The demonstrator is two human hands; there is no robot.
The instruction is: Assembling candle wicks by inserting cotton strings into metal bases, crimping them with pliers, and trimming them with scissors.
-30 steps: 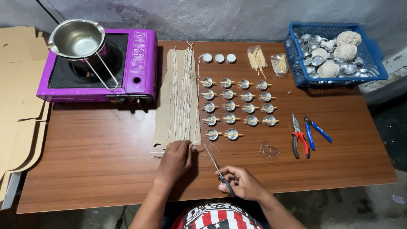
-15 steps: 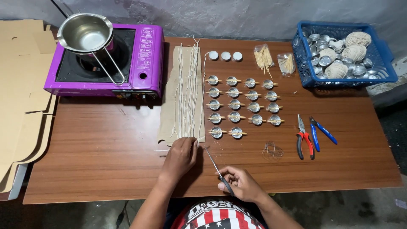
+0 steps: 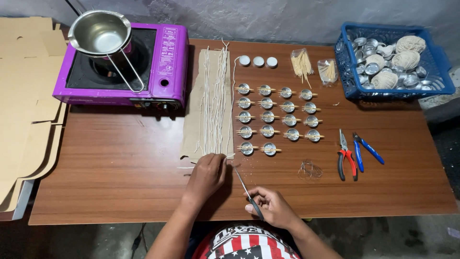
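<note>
Far left, flattened cardboard sheets (image 3: 24, 96) are seen hanging past the edge of the wooden table (image 3: 120, 187). Next along, a purple portable stove (image 3: 158, 72) is set at the back, and a steel pot (image 3: 100, 33) with a wire handle is carried on its burner. Moving right, a brown cardboard strip (image 3: 191, 120) is laid out lengthwise, and pale wicks (image 3: 213, 100) are lined up on it.

At the strip's near end the left hand (image 3: 207, 173) is pressed down, fingers curled together on the wick ends. Just beside it, scissors (image 3: 247, 192) are gripped in the right hand (image 3: 270, 207), fingers closed round the handles, blades pointed up towards the left hand's fingertips.

Further right, rows of small metal cups (image 3: 278, 120), each crossed by a little stick, are ranged on the table. Then red-handled pliers (image 3: 346, 156) and blue-handled pliers (image 3: 366, 149) are found side by side. In the far corner, a blue basket (image 3: 441, 86) is filled with empty tins and balls of string.
</note>
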